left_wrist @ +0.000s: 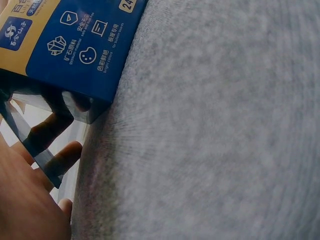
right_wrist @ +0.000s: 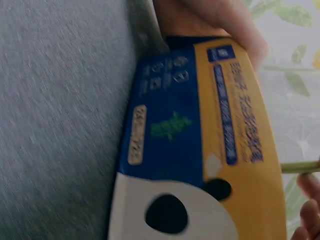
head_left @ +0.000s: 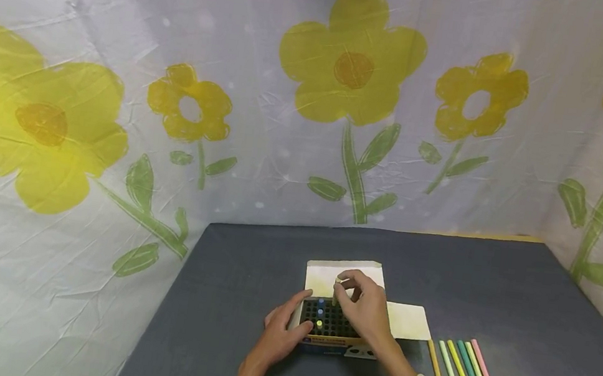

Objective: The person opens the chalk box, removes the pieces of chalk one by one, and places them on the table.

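Note:
An open chalk box (head_left: 324, 341), blue and yellow with printed lettering, stands on the dark table, with a black grid of holes (head_left: 343, 328) inside. Two chalk ends show in the grid: a blue one (head_left: 320, 311) and a yellow one (head_left: 319, 324). My left hand (head_left: 281, 331) grips the box at its left side, thumb over the front corner and fingers toward the back. Above the grid my right hand (head_left: 368, 309) pinches an upright, pale yellow-green chalk stick (right_wrist: 296, 167), its lower end over the holes. In the left wrist view, fingers show beside a side flap (left_wrist: 37, 145).
The white lid (head_left: 319, 272) stands open behind the box, and a white flap (head_left: 409, 322) sticks out to the right. Right of it several chalk sticks (head_left: 465, 362) lie in a row: orange, pale, yellow, teal and pink. A flower-print curtain (head_left: 281, 167) hangs behind the table.

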